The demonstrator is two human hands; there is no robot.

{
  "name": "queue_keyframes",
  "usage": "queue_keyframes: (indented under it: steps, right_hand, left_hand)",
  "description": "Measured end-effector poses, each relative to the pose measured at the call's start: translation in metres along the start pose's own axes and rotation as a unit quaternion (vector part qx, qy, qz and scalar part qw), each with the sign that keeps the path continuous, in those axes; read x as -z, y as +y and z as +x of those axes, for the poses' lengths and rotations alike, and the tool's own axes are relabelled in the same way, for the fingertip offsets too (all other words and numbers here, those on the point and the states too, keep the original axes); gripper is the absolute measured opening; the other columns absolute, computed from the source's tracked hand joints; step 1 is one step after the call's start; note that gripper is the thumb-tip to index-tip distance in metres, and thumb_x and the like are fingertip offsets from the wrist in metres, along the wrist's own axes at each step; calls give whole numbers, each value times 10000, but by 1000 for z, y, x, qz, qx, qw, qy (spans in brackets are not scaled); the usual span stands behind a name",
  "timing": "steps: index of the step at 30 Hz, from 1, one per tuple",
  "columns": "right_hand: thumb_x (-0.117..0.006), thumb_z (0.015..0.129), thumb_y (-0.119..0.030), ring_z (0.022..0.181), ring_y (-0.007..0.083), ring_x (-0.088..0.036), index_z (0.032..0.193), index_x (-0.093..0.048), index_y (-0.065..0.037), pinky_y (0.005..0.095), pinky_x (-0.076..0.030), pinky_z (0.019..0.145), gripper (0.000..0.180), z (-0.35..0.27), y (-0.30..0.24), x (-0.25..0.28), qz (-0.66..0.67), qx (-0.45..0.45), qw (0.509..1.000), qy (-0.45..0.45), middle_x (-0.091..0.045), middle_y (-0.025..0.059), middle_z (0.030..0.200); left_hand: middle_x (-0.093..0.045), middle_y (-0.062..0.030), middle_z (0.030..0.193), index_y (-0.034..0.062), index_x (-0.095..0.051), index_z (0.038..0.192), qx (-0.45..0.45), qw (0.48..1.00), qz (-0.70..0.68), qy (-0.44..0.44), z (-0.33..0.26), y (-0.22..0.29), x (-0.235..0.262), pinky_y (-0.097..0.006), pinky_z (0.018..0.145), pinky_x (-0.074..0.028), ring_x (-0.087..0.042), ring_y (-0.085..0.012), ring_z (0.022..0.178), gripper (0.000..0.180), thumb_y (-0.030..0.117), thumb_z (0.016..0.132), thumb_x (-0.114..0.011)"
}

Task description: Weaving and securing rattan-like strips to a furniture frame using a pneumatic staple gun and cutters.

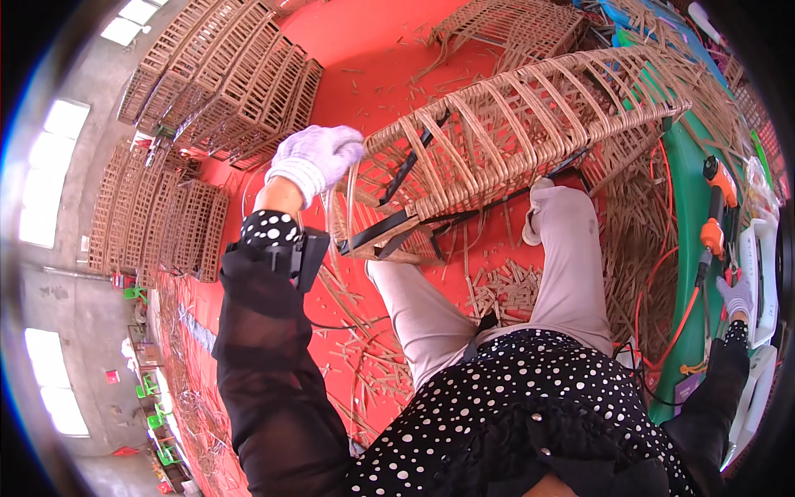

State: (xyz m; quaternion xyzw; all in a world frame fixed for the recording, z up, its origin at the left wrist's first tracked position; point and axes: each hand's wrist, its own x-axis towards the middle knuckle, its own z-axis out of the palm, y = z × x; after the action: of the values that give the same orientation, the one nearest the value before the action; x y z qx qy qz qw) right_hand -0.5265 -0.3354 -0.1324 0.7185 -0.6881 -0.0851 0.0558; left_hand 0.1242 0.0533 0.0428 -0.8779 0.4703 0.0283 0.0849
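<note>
The woven frame [513, 124], tan strips wrapped over black bars, lies aslant in front of the person, above the knees; its narrow end is at the left hand, and its far end runs up to the right, beside the green surface [683, 302]; the left hand [315, 160], in a pale glove, has its fingers curled shut on the frame's left end, though whether they pinch a rail or a strip there is hidden; the right hand [734, 298], gloved too, is well apart from the frame, out at the far right, right by a red-handled tool [729, 275]; I cannot tell whether it grasps that tool or only touches it.

An orange and black power tool [714, 203] lies just beyond the right hand, on the green side; long loose strips [633, 273] hang in a thick bundle between the frame and the green surface; short cut pieces [507, 290] are strewn over the red floor [339, 319], thickest between the person's legs; another woven frame [534, 33] sits past the first, near the top; stacked woven frames [219, 83] stand at upper left; green stools [157, 414] line the lower left, near the grey wall [112, 331].
</note>
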Motion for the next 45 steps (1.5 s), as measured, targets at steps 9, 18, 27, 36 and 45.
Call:
queue_keyframes:
  steps: [9,18,27,36,45]
  right_hand:
    - [-608,783,-147,925,238,-563,1011,-587,-48,322,-447,804,249,-78,-188,88,383,365,829,180,-576,114,1035]
    - [-552,875,-214,682,78,-550,1033,-531,-1,215,-455,593,266,-241,-392,156,649,428,518,-356,-561,40,849]
    - [-567,864,-153,737,84,-535,912,-581,11,238,-445,673,172,-256,-397,156,649,504,522,-228,-582,33,782]
    - [-489,905,-289,632,134,-594,817,-625,46,264,-484,631,372,-252,-403,139,664,433,521,-316,-634,100,682]
    - [-558,849,-352,566,132,-600,841,-605,20,265,-468,511,375,-247,-373,140,558,624,500,-222,-622,95,695]
  left_hand:
    - [-601,-72,996,133,-612,1021,-197,944,-51,259,7,-4,-42,-334,844,-451,-561,-252,944,263,117,762,-574]
    - [-635,-63,871,134,-621,1009,-107,945,-41,307,14,7,-53,-349,779,-476,-599,-251,853,266,95,749,-581]
    - [-621,-73,897,145,-609,1041,-219,911,-60,344,-4,17,-58,-376,802,-451,-584,-264,839,291,92,760,-558]
    - [-563,-137,594,149,-539,1145,-56,958,-202,193,-92,66,-75,-410,522,-462,-574,-315,540,293,225,864,-504]
    - [-623,-150,793,164,-590,1033,-39,926,-334,170,-103,101,-69,-408,618,-473,-599,-338,720,221,264,879,-467]
